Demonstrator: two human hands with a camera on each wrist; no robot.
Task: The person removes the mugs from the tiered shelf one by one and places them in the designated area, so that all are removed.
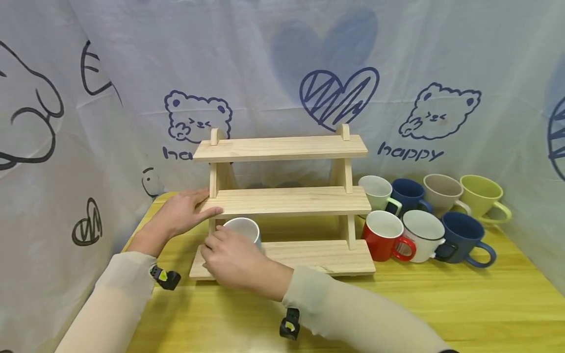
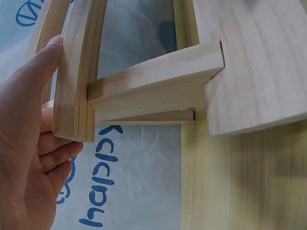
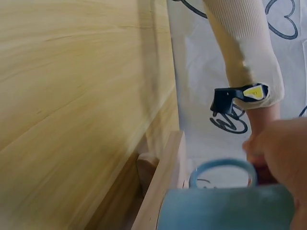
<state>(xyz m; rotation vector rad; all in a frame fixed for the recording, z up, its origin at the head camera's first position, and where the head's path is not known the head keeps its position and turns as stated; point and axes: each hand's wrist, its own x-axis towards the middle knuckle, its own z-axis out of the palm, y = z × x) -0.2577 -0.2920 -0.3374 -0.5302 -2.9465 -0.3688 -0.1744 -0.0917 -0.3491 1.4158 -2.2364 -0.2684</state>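
A three-tier wooden shelf rack [image 1: 291, 200] stands on the table. My left hand [image 1: 176, 215] holds the left end of its middle tier. In the left wrist view the thumb lies on one side of that board [image 2: 74, 91], with the fingers curled on the other. My right hand [image 1: 234, 260] grips a light blue mug [image 3: 225, 211] with a white inside, at the left end of the bottom tier. From the right wrist, the mug's handle [image 3: 223, 165] shows beside my fingers. In the head view the hand hides most of the mug's outside.
Several mugs stand in two rows right of the rack, with a red mug [image 1: 384, 235] nearest to it. A dark blue mug [image 1: 463, 238] is at the front right. Behind the table [image 1: 397, 314] hangs a printed white curtain [image 1: 265, 59].
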